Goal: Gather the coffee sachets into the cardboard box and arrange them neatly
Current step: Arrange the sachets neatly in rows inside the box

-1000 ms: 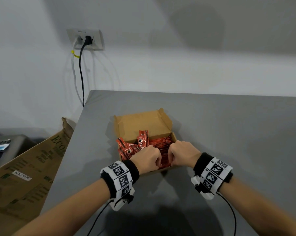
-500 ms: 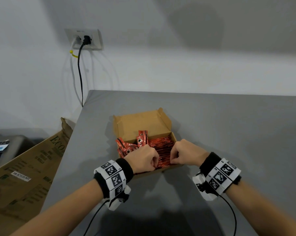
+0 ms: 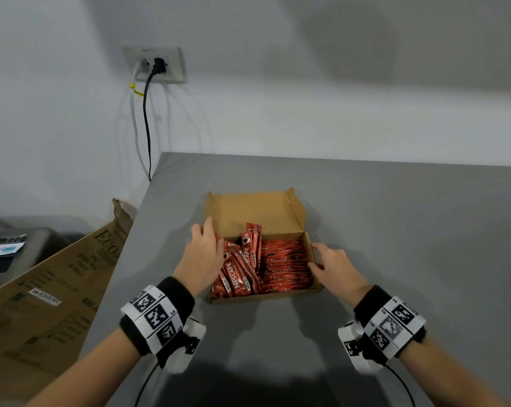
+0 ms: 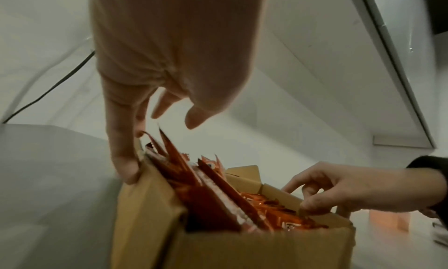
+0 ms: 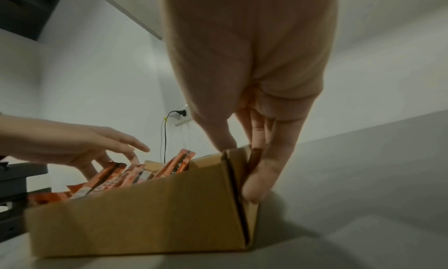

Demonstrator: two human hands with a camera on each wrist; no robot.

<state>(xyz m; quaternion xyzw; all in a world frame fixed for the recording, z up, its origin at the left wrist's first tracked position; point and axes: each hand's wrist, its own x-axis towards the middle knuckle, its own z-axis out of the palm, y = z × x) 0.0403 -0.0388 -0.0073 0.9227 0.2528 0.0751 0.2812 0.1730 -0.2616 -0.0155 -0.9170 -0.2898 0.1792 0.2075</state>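
Observation:
The small cardboard box [image 3: 254,210] lies on the grey table with its lid open at the back. Red coffee sachets fill it: a flat stack [image 3: 286,265] in the right half, and loose slanted ones [image 3: 242,268] in the left half, two of them standing up. My left hand [image 3: 204,239] is at the box's left wall with its fingers spread; in the left wrist view one finger [image 4: 123,158] touches the wall's outside. My right hand [image 3: 318,258] holds the right wall, with the thumb inside and the fingers [image 5: 264,168] outside.
A large brown carton [image 3: 48,289] leans beside the table's left edge. Cables hang from a wall socket [image 3: 156,64] down behind the table's back left corner. Bare grey tabletop [image 3: 409,230] stretches right of the box and in front of it.
Both hands were curled together over the sachets in the middle of the box. They have now spread apart, the left to the left wall and the right to the right wall.

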